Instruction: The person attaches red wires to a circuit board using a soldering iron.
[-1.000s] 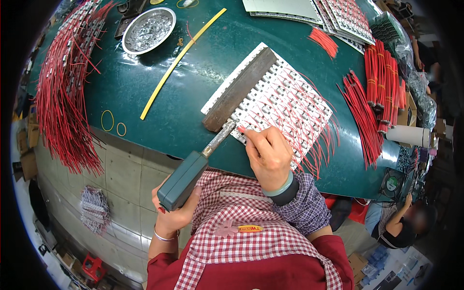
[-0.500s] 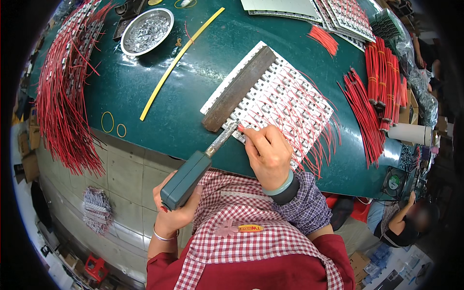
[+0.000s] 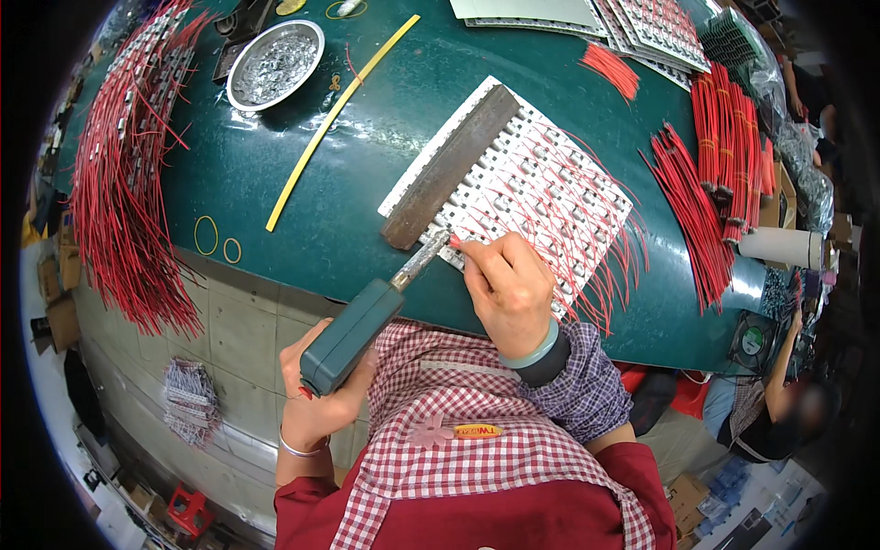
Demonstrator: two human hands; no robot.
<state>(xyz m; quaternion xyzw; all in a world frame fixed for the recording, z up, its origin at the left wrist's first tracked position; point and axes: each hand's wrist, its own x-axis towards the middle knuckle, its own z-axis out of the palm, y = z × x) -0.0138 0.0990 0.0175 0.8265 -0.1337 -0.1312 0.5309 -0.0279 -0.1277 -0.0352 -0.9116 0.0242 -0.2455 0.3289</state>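
My left hand (image 3: 323,412) is closed around the green body of a soldering gun (image 3: 353,335). Its metal tip reaches the near corner of a white panel of small circuit boards (image 3: 417,174). Right beside that tip, my right hand (image 3: 515,298) pinches a red wire (image 3: 455,240) between thumb and forefinger; the wire's end is too small to make out. Many red wires (image 3: 573,215) stand out from the panel's right part and hang over its edge. A dark brown bar (image 3: 454,165) lies across the panel along its left side.
A metal bowl of silvery scraps (image 3: 275,64) and a yellow strip (image 3: 339,124) lie to the left. Wired panels (image 3: 128,183) are heaped at far left. Red wire bundles (image 3: 692,215) lie right, beside a white cylinder (image 3: 779,246). Another person (image 3: 765,412) sits at lower right.
Both hands hold nearly the same pose, with the soldering gun's tip still by the wire. The whole view has shifted slightly.
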